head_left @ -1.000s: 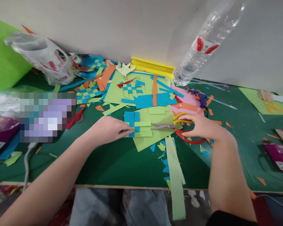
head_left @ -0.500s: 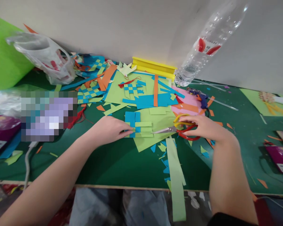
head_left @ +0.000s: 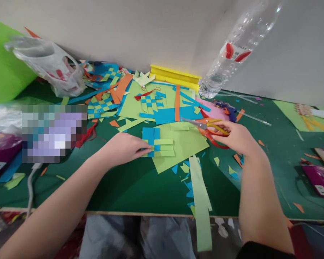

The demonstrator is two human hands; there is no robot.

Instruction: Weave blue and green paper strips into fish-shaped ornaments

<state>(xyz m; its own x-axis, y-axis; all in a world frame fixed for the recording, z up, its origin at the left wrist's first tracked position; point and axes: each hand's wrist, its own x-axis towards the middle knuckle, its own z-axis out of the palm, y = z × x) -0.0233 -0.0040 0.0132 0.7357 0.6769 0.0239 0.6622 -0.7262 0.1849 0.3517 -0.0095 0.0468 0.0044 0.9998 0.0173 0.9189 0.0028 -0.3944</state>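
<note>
My left hand (head_left: 125,147) pinches the left edge of a small woven paper piece (head_left: 156,141), made of blue and light green strips. Its green strips stick out to the right, over a light green sheet (head_left: 162,165). Higher up on the right, my right hand (head_left: 234,136) grips scissors (head_left: 214,127) with yellow and red handles. Their blades point left, above the far edge of the green sheet and apart from the woven piece. Behind lie finished-looking woven paper fish (head_left: 151,102) and a blue paper strip (head_left: 166,115).
A clear plastic bottle (head_left: 226,61) leans against the wall beside a yellow plastic channel (head_left: 175,77). At left stand a plastic bag (head_left: 51,66) and a blurred-out device (head_left: 55,135) with a cable. A long green strip (head_left: 201,205) hangs over the table's front edge among scraps.
My right hand has moved the scissors up and away from the woven piece's green strips. My left hand keeps its hold in the same place.
</note>
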